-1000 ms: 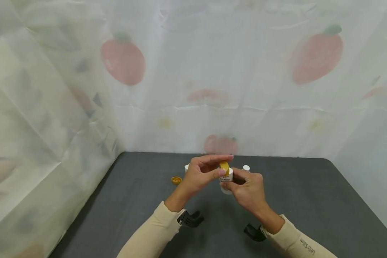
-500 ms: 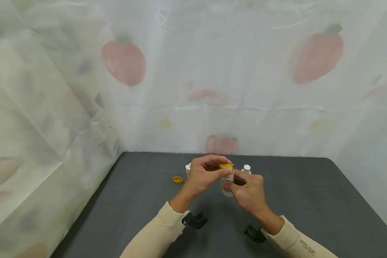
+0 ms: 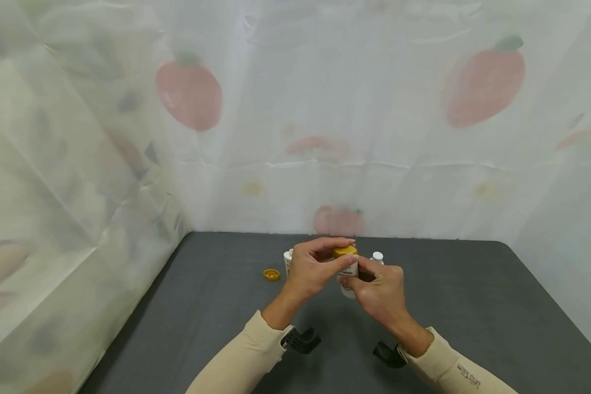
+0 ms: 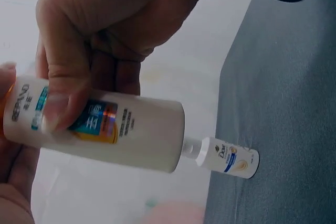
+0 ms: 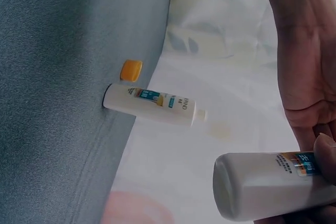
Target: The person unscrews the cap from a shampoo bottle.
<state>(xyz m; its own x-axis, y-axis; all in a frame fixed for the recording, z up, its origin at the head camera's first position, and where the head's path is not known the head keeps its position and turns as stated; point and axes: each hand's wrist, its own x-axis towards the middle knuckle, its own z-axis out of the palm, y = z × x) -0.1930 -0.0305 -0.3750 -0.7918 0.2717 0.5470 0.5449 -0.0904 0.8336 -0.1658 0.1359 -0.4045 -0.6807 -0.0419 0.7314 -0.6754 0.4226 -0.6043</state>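
Note:
In the head view my right hand (image 3: 381, 287) grips a small white shampoo bottle (image 3: 348, 270) upright around its body. Its printed label, partly under the thumb, shows in the left wrist view on the bottle (image 4: 126, 124). My left hand (image 3: 307, 268) pinches a yellow cap (image 3: 346, 251) at the bottle's top, thumb at the near side and fingers reaching over. The bottle's base (image 5: 226, 186) is up off the table in the right wrist view. The cap is mostly hidden in both wrist views.
A second yellow cap (image 3: 271, 275) lies on the dark table (image 3: 216, 317) at left. Beside it stands an uncapped white bottle (image 5: 152, 103), partly behind my left hand in the head view. A white Dove bottle (image 4: 228, 157) stands behind my right hand. Patterned sheets (image 3: 374, 109) enclose the table.
The yellow cap was tilted at the bottle's mouth and now sits level on top. My left hand has shifted slightly right with it. The right hand keeps its grip almost in place.

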